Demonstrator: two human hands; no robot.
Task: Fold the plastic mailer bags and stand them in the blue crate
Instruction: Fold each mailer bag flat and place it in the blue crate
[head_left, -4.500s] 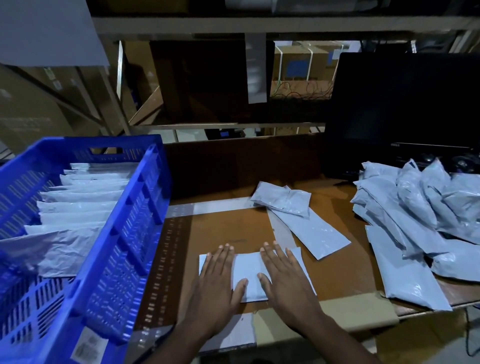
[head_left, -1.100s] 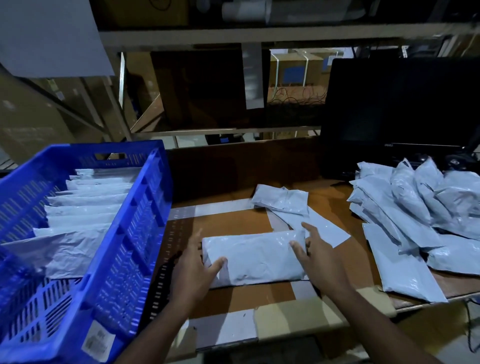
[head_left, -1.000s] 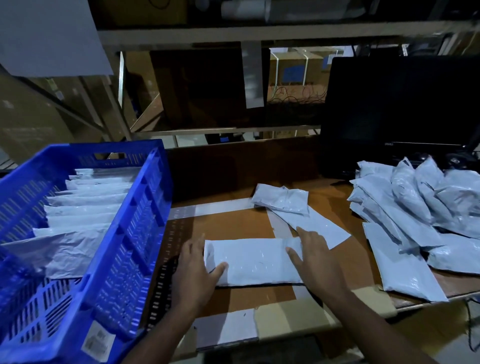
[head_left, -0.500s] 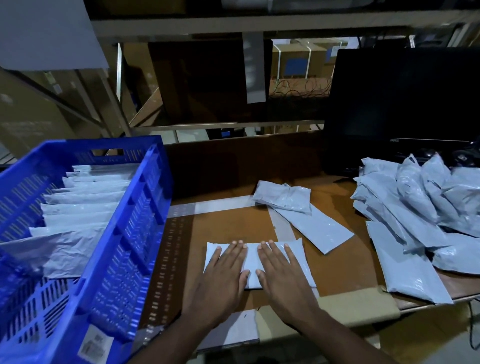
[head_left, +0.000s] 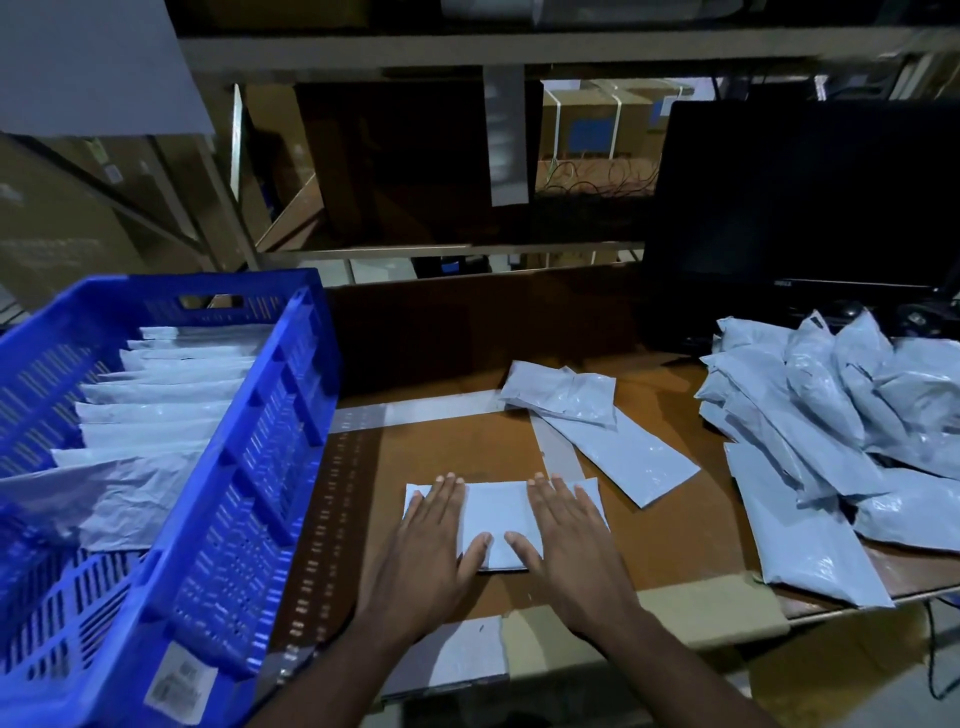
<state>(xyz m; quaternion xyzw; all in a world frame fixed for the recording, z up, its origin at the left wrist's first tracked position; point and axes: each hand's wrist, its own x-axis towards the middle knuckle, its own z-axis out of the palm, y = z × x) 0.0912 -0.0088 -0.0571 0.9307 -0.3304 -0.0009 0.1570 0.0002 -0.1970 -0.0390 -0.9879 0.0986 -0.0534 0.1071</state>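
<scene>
A folded pale grey mailer bag (head_left: 496, 512) lies flat on the brown table in front of me. My left hand (head_left: 434, 540) presses on its left part with straight fingers. My right hand (head_left: 563, 535) presses flat on its right part. The blue crate (head_left: 270, 467) stands at the left, with several folded mailers (head_left: 156, 410) standing upright in a row inside it. Two loose mailers (head_left: 597, 426) lie just beyond the hands. A heap of unfolded mailers (head_left: 841, 426) covers the right side of the table.
A dark monitor (head_left: 800, 197) stands at the back right behind the heap. A cardboard wall (head_left: 467, 322) closes the back of the table under metal shelving. Pale tape strips (head_left: 711, 605) run along the table's front edge.
A second ago both hands held the mailer's ends, lifted. Then they laid it down and pressed at its middle; now they have slid apart toward its two ends.
</scene>
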